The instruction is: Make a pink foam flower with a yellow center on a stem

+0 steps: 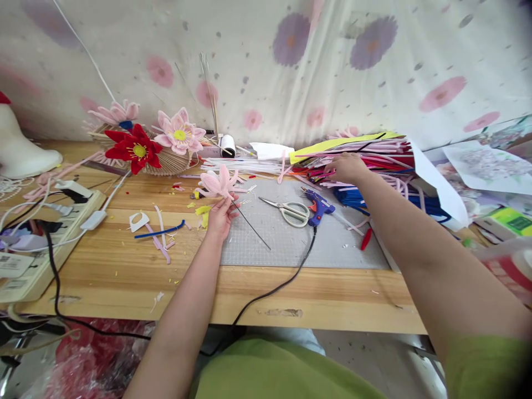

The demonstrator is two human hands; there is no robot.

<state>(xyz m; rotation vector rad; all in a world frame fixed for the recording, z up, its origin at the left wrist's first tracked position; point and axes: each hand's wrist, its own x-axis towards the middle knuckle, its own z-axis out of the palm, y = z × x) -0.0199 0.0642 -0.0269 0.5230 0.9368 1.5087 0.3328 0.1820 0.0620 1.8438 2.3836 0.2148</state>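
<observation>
My left hand (pixel 223 218) is closed on a pink pipe-cleaner flower (pixel 219 183) just below its petals; the flower's thin dark wire stem (pixel 252 226) slants down to the right over the grey cutting mat (pixel 266 256). At the back right, my right hand (pixel 344 168) reaches into a pile of pink and red pipe cleaners (pixel 386 158); its fingertips are partly hidden among them, so I cannot tell whether they grip any. Between the hands lie scissors (pixel 293 211) with pale handles and a blue glue gun (pixel 318 206).
Finished red (pixel 135 149) and pink flowers (pixel 179 132) stand at the back left. A power strip (pixel 50 244) with plugs and cables sits at the left edge. The glue gun's black cord (pixel 272 291) crosses the table's front edge. Blue pipe cleaners (pixel 353 199) lie at the right.
</observation>
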